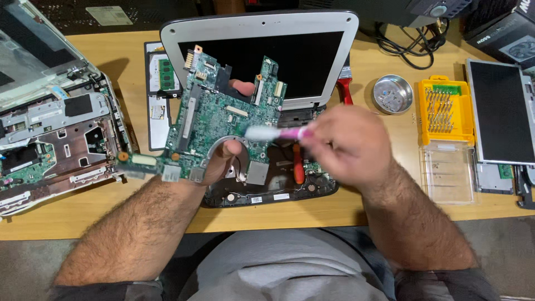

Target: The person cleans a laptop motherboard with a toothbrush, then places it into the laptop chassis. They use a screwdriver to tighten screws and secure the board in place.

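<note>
One brush (276, 133) lengthwise leftward (toward green board (223, 120)).

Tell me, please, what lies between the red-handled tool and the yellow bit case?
In the head view, a round metal dish sits between the tool and the case.

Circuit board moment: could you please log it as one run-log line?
left hand: holds green circuit board up | right hand: holds pink-white tool, blurred, tip at board | below: opened laptop base | desk: bit set
</note>
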